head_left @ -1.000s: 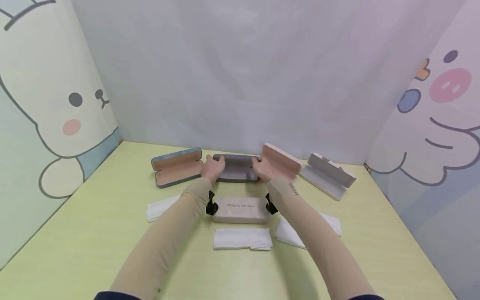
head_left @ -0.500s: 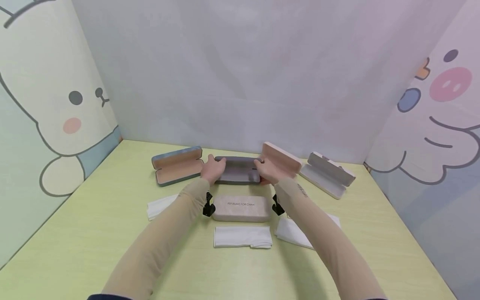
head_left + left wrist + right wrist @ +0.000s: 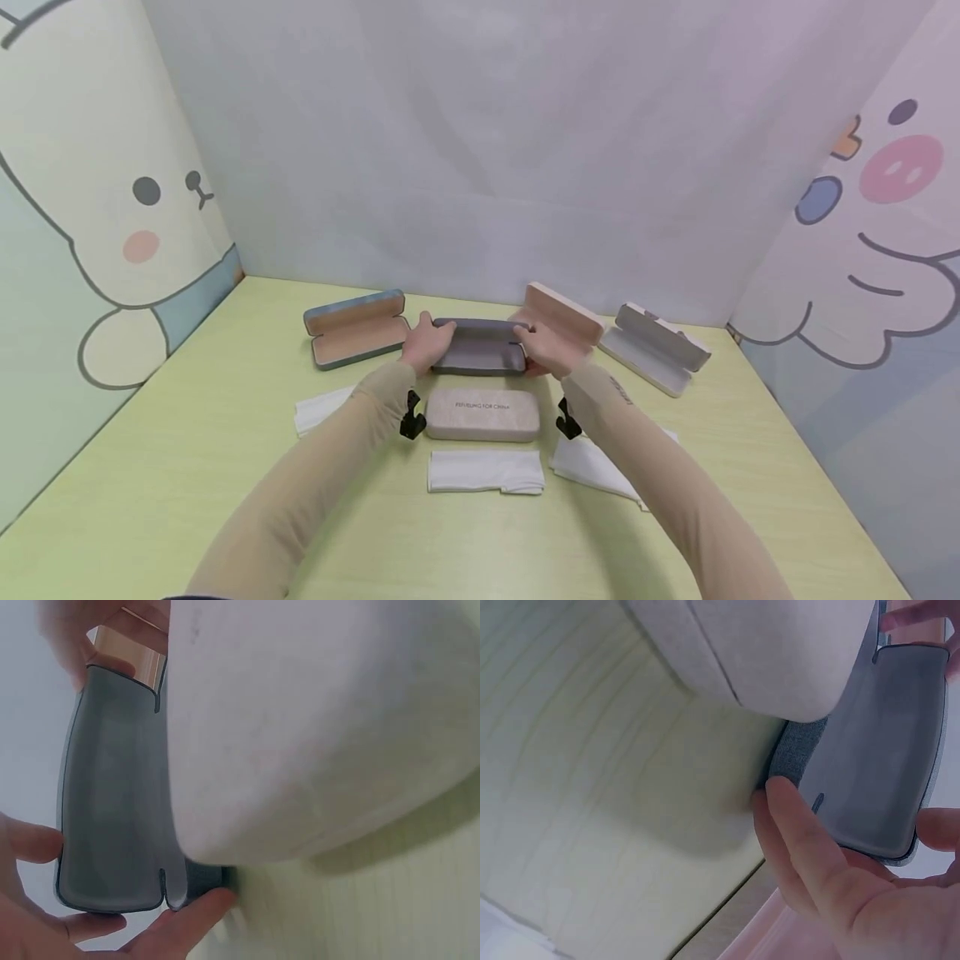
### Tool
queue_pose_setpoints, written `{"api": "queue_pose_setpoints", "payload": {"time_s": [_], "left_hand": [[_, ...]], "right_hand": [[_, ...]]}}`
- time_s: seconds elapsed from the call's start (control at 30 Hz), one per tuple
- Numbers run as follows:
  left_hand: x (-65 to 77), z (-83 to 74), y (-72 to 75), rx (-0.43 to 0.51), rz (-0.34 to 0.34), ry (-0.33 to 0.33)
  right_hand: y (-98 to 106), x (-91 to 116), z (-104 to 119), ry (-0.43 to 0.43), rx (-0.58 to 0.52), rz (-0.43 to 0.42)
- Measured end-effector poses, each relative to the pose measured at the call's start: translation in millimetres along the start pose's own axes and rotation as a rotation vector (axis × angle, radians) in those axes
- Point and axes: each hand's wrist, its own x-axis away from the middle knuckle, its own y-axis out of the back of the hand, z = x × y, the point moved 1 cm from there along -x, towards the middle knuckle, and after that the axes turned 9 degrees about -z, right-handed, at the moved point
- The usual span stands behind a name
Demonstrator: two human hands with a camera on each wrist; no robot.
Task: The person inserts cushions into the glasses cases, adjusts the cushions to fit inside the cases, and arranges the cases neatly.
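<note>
Head view: open grey case [image 3: 480,354] beyond the closed beige case [image 3: 482,425]

I see the left hand [image 3: 427,343] gripping the grey case's left end, the right hand [image 3: 552,348] its right end. A white cloth [image 3: 485,472] lies just in front of the beige case; an open blue case [image 3: 358,337] sits behind it, leftward.

Yellow-green table [image 3: 420,546] with cases [image 3: 482,415] and folded white cloths [image 3: 486,472].

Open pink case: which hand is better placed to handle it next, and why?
Probably the right hand: it grips the grey case at the end beside the pink case. The left hand grips the opposite end, nearer the blue case.
</note>
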Motion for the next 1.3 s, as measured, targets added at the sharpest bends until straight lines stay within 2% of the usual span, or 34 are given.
{"api": "queue_pose_setpoints", "payload": {"time_s": [0.53,0.97,1.1,1.3], "left_hand": [[9.2,5.8,-0.5,0.032,0.057,-0.014],[13.8,5.9,0.0,0.013,0.056,-0.023],[12.9,5.3,0.1,0.015,0.056,-0.018],[11.4,2.7,3.4,0.017,0.091,0.017]], "right_hand": [[-0.8,7.4,-7.3,0.017,-0.012,0.029],[-3.2,14.8,-6.4,-0.047,0.011,-0.027],[-2.5,14.4,-6.6,-0.045,0.01,-0.024],[-2.5,13.4,-7.1,-0.042,0.002,-0.036]]}}
